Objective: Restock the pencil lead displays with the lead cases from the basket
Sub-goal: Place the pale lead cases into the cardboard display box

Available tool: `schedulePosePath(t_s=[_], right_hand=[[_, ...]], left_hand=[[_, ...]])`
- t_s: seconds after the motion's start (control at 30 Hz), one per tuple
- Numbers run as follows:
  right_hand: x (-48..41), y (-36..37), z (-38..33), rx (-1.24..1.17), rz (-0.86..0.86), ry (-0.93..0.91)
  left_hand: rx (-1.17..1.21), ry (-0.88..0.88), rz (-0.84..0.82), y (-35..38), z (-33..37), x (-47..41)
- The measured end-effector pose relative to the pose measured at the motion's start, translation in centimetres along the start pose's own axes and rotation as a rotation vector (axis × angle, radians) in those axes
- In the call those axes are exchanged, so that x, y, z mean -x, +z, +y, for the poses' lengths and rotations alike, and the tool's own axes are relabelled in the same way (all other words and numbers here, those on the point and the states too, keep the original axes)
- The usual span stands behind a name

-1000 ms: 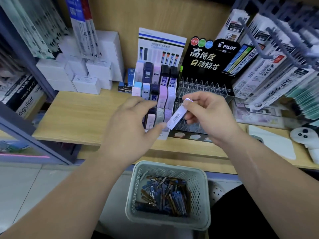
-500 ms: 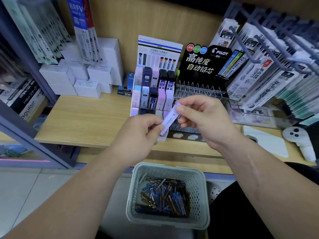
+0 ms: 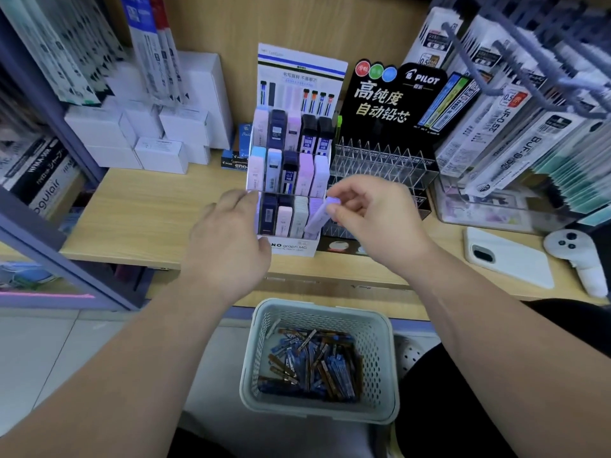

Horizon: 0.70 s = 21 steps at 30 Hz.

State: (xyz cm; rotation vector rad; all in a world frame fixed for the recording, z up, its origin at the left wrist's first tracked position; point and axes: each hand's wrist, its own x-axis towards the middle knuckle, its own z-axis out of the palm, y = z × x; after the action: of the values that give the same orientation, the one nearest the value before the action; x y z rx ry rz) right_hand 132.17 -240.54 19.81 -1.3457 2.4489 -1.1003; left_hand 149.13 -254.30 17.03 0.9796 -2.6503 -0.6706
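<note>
The right hand is pinching a pale lilac lead case near its top end between thumb and curled fingers, and the case is leaning, its lower end sitting in the front-row slot of the white MONO display that lies nearest this hand. The left hand is resting against the display's near left corner with fingers loosely spread and gripping nothing, the thumb touching the front edge by the printed label. Just beyond the right hand's knuckles, the black Pilot display is standing with its clear divider rows. Below and between both wrists, the pale green basket is sitting with a heap of blue and brown lead cases inside. Out past the right wrist, a white phone is lying on the wooden shelf, with a white controller just beside it.
</note>
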Motion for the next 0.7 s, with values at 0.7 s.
schedulePosePath(t_s=[0.7], right_hand=[[0.0, 2.9, 1.1, 0.165, -0.052, -0.105]], left_hand=[[0.066, 0.016, -0.044, -0.4, -0.5, 0.3]])
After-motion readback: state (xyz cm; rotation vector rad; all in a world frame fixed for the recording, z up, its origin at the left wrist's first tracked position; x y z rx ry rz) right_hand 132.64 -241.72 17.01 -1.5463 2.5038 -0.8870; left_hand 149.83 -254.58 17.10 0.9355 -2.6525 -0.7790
